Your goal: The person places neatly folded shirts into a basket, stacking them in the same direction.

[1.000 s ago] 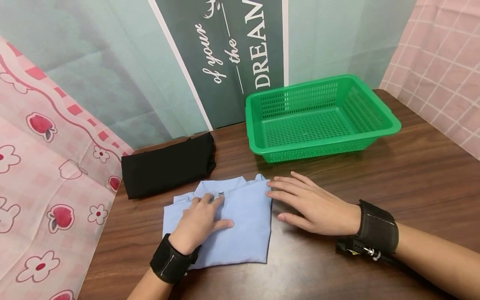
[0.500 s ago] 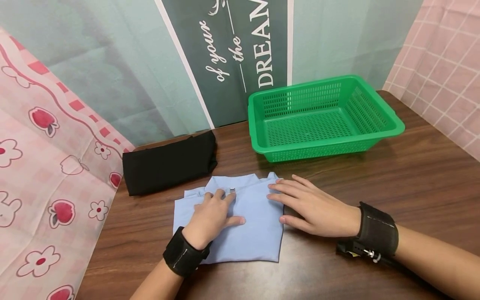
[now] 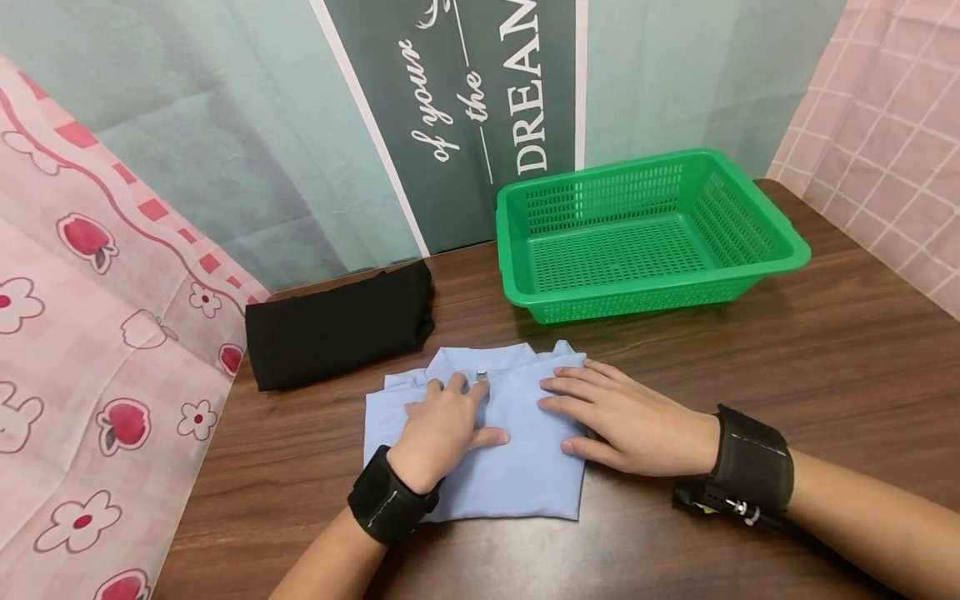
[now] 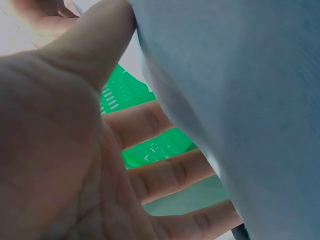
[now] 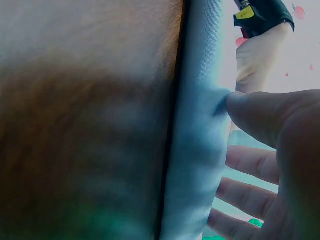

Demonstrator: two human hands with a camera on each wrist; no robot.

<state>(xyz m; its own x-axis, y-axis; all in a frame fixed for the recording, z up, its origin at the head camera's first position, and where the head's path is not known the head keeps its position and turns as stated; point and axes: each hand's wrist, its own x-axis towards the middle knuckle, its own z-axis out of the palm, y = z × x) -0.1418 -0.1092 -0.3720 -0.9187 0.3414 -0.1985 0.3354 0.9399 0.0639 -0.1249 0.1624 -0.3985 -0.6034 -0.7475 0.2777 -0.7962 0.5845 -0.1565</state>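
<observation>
A folded light blue shirt [image 3: 517, 467] lies on the dark wooden table [image 3: 825, 367], its collar toward the back. My left hand [image 3: 442, 421] rests flat on the middle of it, fingers straight and reaching the collar. My right hand [image 3: 607, 408] lies flat on the shirt's right edge, fingers spread and pointing left. In the left wrist view my left hand's palm [image 4: 60, 150] presses the blue cloth [image 4: 250, 100]. The right wrist view shows my right thumb [image 5: 265, 117] touching the cloth's edge [image 5: 197, 150].
A green plastic basket [image 3: 648, 237] with nothing in it stands at the back right of the table. A folded black garment [image 3: 337, 329] lies at the back left. Pink patterned cloth [image 3: 90, 350] hangs along the left side, pink checked cloth [image 3: 885, 117] on the right.
Both hands have slid the blue shirt to the right across the table. My right hand has moved from beside the shirt onto its right edge.
</observation>
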